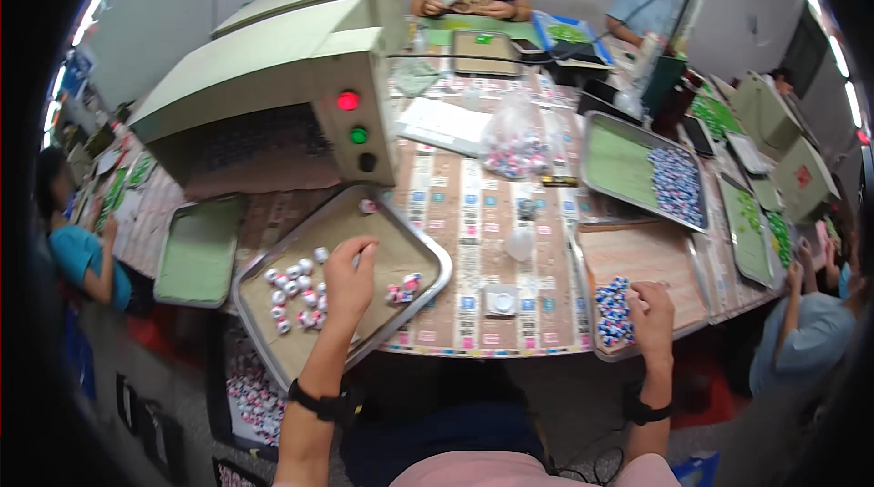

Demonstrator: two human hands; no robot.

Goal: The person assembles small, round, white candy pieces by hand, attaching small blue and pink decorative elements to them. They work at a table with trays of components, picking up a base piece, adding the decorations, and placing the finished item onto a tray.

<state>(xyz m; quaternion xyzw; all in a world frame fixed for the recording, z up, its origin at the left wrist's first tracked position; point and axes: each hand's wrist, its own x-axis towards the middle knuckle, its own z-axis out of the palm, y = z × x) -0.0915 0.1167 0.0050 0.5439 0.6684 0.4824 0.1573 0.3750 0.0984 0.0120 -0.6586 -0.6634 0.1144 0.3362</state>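
White balls (293,285) are located in the left tray (401,237), left of the left hand (350,279) – the nearer hand; a ball cluster (403,289) lies to its right. The left fingers are curled nearly closed; whether anything is gripped cannot be told. Blue beads (614,312) are piled lengthwise front-to-back in the right tray (637,255), just left of the right hand (653,309). Its fingers are loosely bent – their contents cannot be determined. Beyond them, more beads (675,185) are held in the far tray (619,155).
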